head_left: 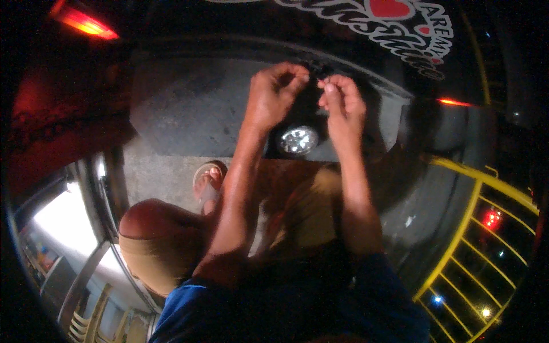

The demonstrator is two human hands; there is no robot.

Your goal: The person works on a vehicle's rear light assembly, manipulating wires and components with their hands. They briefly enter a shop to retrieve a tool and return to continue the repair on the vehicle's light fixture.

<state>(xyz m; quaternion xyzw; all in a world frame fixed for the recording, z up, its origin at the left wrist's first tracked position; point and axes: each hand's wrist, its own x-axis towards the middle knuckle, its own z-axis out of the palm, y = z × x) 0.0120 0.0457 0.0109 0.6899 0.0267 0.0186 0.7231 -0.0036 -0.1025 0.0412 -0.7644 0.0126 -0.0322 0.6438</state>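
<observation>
My left hand point(271, 97) is raised in front of a dark vehicle panel point(189, 103), its thumb and fingertips pressed together. A short gap away, my right hand point(344, 106) is closed in a similar pinch, fingers curled. Dark, thin shapes show between and behind the fingertips, too small and dim to name. Whatever either hand holds cannot be made out. Just below and between the hands is a round, bright lamp point(298, 140) with a shiny, faceted face.
Red lights glow at upper left point(86, 23) and right point(454, 103). A decal with a red heart point(390, 8) is above. Yellow railing point(452, 251) stands at right. My sandaled foot point(207, 178) rests on concrete point(163, 180). A chair point(91, 311) stands at lower left.
</observation>
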